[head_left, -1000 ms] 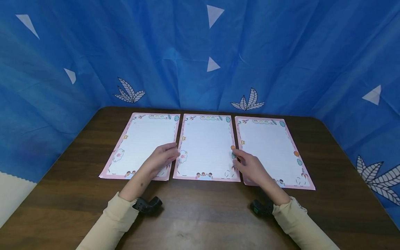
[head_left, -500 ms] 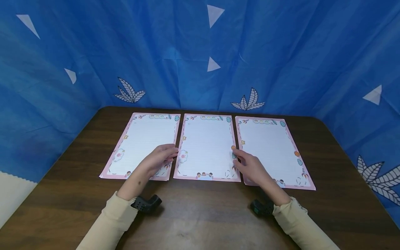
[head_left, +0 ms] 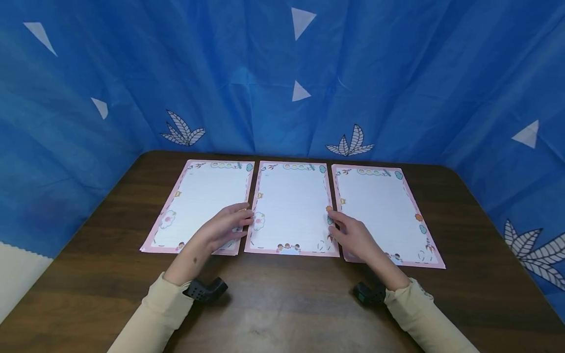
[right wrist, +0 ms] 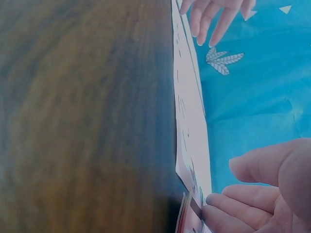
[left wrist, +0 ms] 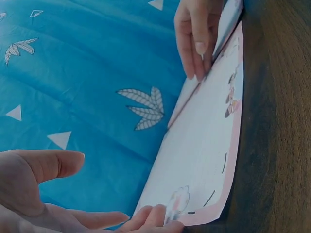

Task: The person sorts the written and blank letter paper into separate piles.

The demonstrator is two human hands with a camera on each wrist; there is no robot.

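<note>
Three pink-bordered sheets of decorated writing paper lie side by side: a left sheet (head_left: 205, 191), a middle sheet (head_left: 292, 206) and a right sheet (head_left: 377, 208). Over the lower right part of the left sheet is my left hand (head_left: 222, 228), fingertips right at the middle sheet's left edge. My right hand (head_left: 353, 236) is across from it, fingertips at the middle sheet's right edge and the palm over the right sheet. In the left wrist view, the left thumb (left wrist: 63, 163) stands apart from the extended fingers. The right wrist view shows the right fingers (right wrist: 243, 206) held straight, low by the paper edge.
The papers rest on a dark brown wooden table (head_left: 287, 304). Behind it hangs a blue cloth (head_left: 247, 73) printed with white triangles and leaves. A black wrist camera (head_left: 205, 289) sits on the left wrist, and another camera (head_left: 370, 293) on the right.
My left hand draws back slightly from the middle sheet, then returns to its edge with the fingers more spread. My right hand stays in place. The sheets keep nearly the same positions.
</note>
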